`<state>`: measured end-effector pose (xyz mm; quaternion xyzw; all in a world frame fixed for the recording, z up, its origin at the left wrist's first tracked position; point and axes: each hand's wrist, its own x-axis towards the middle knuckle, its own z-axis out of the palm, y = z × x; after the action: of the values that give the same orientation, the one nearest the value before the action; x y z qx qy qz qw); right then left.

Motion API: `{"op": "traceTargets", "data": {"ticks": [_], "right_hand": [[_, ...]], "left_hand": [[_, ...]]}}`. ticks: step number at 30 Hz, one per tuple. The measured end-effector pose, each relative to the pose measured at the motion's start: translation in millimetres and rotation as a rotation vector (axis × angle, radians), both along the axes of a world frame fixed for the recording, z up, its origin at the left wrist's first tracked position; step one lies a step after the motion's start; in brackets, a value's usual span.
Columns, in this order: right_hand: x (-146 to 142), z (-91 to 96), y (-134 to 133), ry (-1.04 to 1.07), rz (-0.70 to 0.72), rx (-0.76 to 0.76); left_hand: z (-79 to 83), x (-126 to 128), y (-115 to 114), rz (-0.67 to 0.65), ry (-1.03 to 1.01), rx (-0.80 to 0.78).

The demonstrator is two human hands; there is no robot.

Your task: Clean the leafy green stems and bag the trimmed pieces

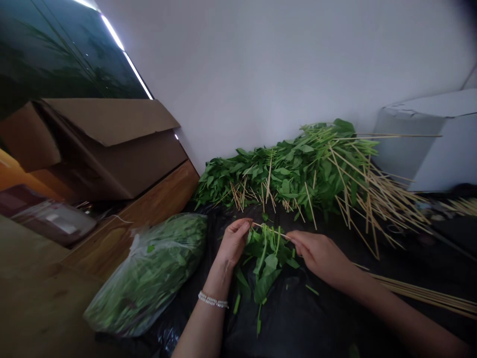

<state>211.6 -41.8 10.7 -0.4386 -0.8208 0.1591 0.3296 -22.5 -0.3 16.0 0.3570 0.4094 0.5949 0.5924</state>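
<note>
Between my two hands runs a thin wooden skewer [274, 231], held nearly level. My left hand [236, 238], with a beaded bracelet on the wrist, pinches its left end. The fingers of my right hand [316, 253] are closed on the other end. Leafy green stems [266, 268] hang down from the skewer, their leaves spread over the black plastic sheet [298, 323]. Cut stem pieces lie around them. Whether the leaves touch the sheet all along I cannot tell.
A long heap of skewered greens [290, 169] lies against the white wall. Loose skewers [428, 296] are at the right. A clear bag of leaves [149, 278] rests at the left, near a cardboard box [122, 159]. At the back right stands a white box [428, 139].
</note>
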Motion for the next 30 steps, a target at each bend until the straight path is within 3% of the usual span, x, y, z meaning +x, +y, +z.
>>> {"op": "traceTargets", "data": {"ticks": [30], "right_hand": [[-1.2, -6.9, 1.5, 0.004, -0.006, 0.062]], "left_hand": [[-2.3, -0.3, -0.2, -0.037, 0.129, 0.033]]}}
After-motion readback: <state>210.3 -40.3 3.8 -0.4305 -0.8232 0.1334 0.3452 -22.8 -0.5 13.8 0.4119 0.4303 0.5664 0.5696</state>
